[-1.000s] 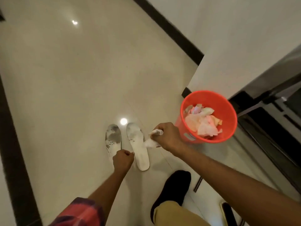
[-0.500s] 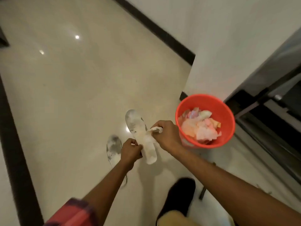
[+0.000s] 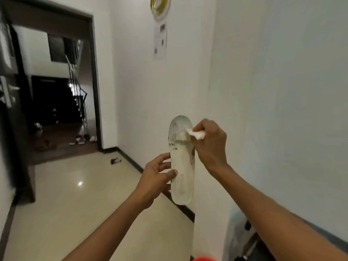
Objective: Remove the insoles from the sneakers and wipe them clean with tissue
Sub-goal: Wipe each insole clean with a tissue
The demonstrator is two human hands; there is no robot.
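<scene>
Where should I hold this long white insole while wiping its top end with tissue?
Pinch the heel half of the long white insole from its left edge, thumb on the face, fingers behind, as the left hand does. It stands upright with dark marks in the upper half, where the right hand presses the crumpled white tissue, so a low side grip leaves that area free.

Floor (image 3: 75,204): glossy cream tile, one light reflected on it, dark skirting (image 3: 135,164) along its right edge. Small dark object (image 3: 115,160) lies near the doorway (image 3: 62,91), kind unclear. Beyond the threshold, darker flooring with a few pale shoes (image 3: 85,139); red bin (image 3: 205,259) rim at the bottom edge.
</scene>
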